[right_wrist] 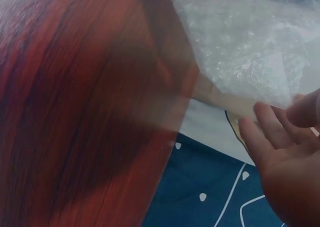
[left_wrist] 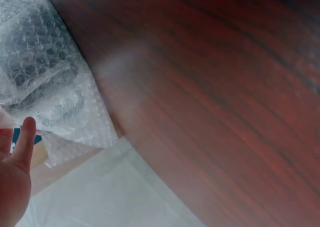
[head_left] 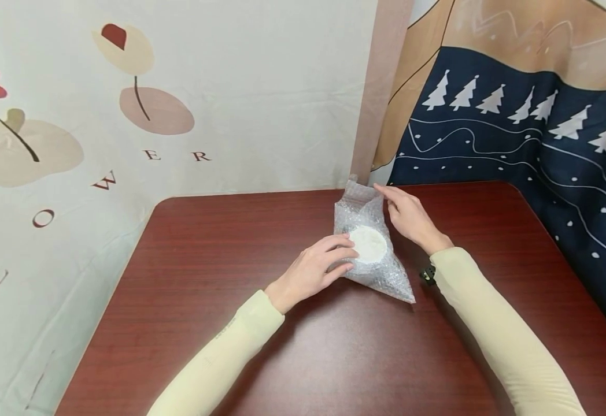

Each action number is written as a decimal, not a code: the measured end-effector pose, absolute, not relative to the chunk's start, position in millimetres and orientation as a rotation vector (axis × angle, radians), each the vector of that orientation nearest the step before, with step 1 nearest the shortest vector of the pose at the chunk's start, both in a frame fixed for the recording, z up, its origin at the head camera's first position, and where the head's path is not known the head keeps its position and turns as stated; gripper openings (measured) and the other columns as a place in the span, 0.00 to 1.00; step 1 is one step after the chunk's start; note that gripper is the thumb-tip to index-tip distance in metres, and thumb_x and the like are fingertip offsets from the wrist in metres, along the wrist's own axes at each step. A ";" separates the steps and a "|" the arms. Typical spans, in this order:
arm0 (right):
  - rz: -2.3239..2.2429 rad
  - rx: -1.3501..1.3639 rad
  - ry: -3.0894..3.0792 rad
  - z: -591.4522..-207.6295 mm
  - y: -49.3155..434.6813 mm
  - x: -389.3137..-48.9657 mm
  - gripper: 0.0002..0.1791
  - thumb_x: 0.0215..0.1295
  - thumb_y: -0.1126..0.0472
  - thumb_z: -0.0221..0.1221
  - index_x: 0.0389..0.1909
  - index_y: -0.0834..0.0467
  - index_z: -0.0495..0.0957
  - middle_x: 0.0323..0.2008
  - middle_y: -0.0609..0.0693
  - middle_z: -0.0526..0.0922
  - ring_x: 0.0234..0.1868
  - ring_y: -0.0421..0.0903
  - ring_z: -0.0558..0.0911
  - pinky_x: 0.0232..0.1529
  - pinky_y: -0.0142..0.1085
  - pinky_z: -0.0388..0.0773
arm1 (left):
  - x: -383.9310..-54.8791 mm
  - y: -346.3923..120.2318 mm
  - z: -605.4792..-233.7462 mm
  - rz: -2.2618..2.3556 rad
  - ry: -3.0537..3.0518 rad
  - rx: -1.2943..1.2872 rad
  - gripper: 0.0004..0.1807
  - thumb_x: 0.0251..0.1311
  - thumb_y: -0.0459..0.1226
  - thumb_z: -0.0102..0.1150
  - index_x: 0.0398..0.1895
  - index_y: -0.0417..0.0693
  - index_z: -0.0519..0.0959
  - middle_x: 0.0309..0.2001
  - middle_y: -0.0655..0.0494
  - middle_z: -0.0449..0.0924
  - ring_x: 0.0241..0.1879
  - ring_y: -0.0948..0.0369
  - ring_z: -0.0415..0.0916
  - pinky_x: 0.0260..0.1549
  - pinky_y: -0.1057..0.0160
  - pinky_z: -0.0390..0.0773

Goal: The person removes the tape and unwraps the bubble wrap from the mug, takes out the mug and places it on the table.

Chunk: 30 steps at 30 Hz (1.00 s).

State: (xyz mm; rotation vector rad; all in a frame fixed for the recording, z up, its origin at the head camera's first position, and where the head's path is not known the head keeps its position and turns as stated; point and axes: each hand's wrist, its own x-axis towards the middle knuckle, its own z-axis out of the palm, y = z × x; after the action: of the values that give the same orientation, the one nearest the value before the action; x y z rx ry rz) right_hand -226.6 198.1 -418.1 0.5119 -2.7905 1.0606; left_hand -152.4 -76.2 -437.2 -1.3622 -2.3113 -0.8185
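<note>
A bubble wrap bag [head_left: 399, 277] lies aslant near the far edge of the table. At its middle shows a white round thing [head_left: 369, 244]; I cannot tell whether it is under the wrap or on top. My left hand [head_left: 316, 266] rests on the bag's left side, its spread fingers reaching the rim of the round thing. My right hand [head_left: 412, 219] pinches the far right corner of the wrap between thumb and fingers. In the left wrist view, the bubbled side [left_wrist: 45, 52] of the wrap stands beside the left hand's extended finger.
A dark red wood-grain table [head_left: 220, 242] carries the bag. Behind it hangs a pale cloth [head_left: 261, 104] with flowers and letters. A navy cloth with white trees [head_left: 490, 138] hangs along the right. A small dark object [head_left: 428, 275] shows at the right wrist.
</note>
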 end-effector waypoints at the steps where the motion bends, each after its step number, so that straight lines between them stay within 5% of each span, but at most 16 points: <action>1: 1.052 0.519 -2.799 -418.2 198.9 -226.6 0.29 0.76 0.73 0.49 0.77 0.59 0.66 0.73 0.63 0.69 0.73 0.62 0.69 0.71 0.57 0.65 | -152.5 -75.8 -437.3 -0.819 -2.308 -1.364 0.10 0.67 0.37 0.69 0.50 0.49 0.86 0.57 0.53 0.80 0.67 0.56 0.74 0.69 0.66 0.67; 8: 1.008 0.539 -2.694 -412.1 205.2 -211.0 0.28 0.79 0.65 0.51 0.77 0.61 0.65 0.75 0.61 0.67 0.75 0.59 0.67 0.73 0.56 0.63 | -153.1 -74.4 -438.8 -0.831 -2.299 -1.369 0.10 0.67 0.37 0.69 0.50 0.48 0.86 0.56 0.52 0.81 0.67 0.56 0.73 0.69 0.66 0.66; 21: 0.948 0.595 -2.690 -405.3 205.8 -149.3 0.23 0.76 0.55 0.60 0.66 0.61 0.79 0.64 0.58 0.80 0.64 0.57 0.79 0.65 0.57 0.73 | -152.9 -76.3 -438.3 -0.886 -2.329 -1.357 0.11 0.68 0.37 0.69 0.52 0.49 0.86 0.58 0.53 0.80 0.69 0.56 0.71 0.69 0.64 0.67; 30: 0.904 0.470 -2.811 -403.4 205.2 -125.1 0.24 0.70 0.46 0.66 0.58 0.57 0.85 0.51 0.55 0.87 0.51 0.55 0.84 0.49 0.53 0.80 | -154.0 -77.2 -434.1 -0.846 -2.342 -1.366 0.11 0.68 0.39 0.68 0.51 0.50 0.86 0.58 0.53 0.80 0.66 0.56 0.73 0.68 0.64 0.69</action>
State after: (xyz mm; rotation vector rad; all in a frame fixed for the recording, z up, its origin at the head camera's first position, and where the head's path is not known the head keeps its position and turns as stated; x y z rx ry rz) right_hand -125.1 205.2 -403.4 0.4704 -2.8108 0.9039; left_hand -154.0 -77.2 -434.1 -1.3659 -2.3418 -0.8459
